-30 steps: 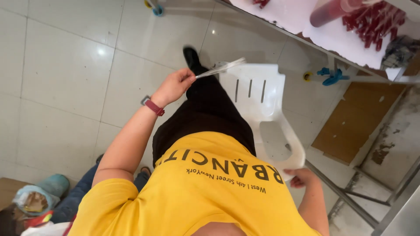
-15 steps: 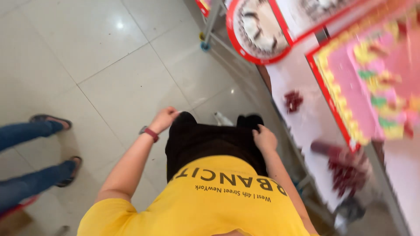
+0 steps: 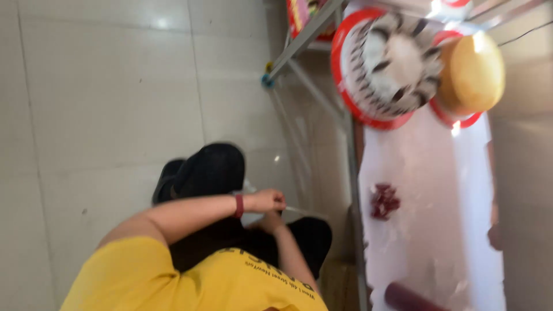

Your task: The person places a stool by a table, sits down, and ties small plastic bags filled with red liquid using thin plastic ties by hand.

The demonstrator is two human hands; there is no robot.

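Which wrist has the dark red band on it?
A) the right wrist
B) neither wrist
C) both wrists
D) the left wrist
D: the band sits just behind the left hand, while the right hand, partly tucked under it, shows a bare wrist.

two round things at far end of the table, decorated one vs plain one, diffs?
The decorated cake is white with dark streaks radiating from its middle; the plain cake is a bare golden dome. The decorated one looks wider. The decorated one's red board shows around most of its edge; only part of the plain one's red board shows, beneath it. Both are round, on red boards, side by side on the white table.
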